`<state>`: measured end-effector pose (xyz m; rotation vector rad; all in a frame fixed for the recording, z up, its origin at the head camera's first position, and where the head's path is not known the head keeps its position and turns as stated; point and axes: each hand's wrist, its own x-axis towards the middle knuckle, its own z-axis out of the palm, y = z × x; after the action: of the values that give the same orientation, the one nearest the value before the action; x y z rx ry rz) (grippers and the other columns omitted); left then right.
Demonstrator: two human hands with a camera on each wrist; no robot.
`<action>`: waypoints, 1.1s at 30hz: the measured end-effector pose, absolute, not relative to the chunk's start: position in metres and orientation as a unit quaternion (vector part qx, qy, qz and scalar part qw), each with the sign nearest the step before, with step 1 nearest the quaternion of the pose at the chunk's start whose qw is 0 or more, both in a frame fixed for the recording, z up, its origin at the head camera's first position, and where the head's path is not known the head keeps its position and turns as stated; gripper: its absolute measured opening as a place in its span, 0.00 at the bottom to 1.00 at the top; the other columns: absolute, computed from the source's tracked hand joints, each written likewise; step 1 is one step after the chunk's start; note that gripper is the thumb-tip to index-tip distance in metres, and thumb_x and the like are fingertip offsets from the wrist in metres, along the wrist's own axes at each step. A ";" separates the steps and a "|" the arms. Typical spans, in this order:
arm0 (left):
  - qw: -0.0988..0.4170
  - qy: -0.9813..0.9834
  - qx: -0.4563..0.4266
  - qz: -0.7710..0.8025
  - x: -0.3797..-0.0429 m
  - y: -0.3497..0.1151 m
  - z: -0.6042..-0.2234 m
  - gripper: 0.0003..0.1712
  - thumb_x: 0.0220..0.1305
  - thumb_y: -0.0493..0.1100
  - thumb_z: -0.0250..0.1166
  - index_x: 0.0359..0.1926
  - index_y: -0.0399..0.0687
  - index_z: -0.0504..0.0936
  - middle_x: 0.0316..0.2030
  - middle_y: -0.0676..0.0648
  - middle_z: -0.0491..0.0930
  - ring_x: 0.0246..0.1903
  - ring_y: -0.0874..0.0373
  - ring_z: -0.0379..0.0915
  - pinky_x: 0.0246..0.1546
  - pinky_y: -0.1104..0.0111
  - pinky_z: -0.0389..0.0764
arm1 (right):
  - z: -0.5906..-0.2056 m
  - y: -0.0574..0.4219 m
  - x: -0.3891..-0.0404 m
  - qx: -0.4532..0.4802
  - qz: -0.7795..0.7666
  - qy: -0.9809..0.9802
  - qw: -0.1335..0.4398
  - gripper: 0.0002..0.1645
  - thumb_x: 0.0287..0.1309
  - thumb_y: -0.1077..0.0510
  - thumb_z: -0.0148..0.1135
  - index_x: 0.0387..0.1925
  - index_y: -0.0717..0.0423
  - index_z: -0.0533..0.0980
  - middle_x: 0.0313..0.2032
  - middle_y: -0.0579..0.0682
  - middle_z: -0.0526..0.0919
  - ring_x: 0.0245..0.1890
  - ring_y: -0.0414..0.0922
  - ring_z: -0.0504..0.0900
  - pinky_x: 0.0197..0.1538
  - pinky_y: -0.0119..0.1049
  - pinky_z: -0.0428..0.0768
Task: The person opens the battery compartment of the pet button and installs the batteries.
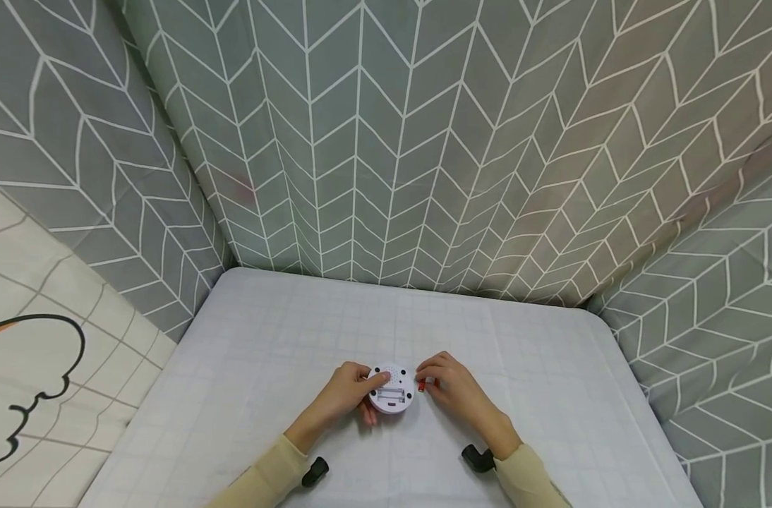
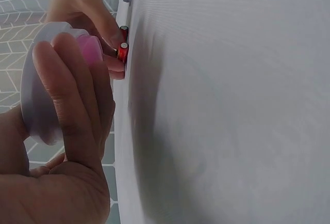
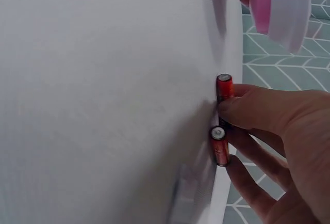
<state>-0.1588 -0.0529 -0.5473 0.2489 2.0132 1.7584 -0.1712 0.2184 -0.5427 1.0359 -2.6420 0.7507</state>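
The round gadget (image 1: 391,392) is white, with a pink side that shows from the wrist views. The two batteries (image 3: 221,121) are red with black ends and silver tips. The tablecloth (image 1: 265,367) is pale grey with faint squares. The curtain (image 1: 386,141) behind is grey-green with white zigzag lines. The sleeves (image 1: 532,480) are cream yellow.
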 end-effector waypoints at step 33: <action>0.220 0.730 0.078 0.643 -0.152 -0.050 -0.542 0.25 0.74 0.56 0.67 0.33 0.36 0.80 0.18 0.37 0.85 0.12 0.55 0.82 0.20 0.58 0.87 | -0.521 0.229 -0.148 0.343 0.319 -0.871 0.150 0.20 0.51 0.73 0.79 0.43 0.52 0.85 0.41 0.43 0.86 0.38 0.36 0.87 0.40 0.36 0.89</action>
<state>-0.1521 -0.0501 -0.5417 0.2160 2.0177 1.7773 -0.1482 0.2295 -0.5214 0.9839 -2.5009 0.9165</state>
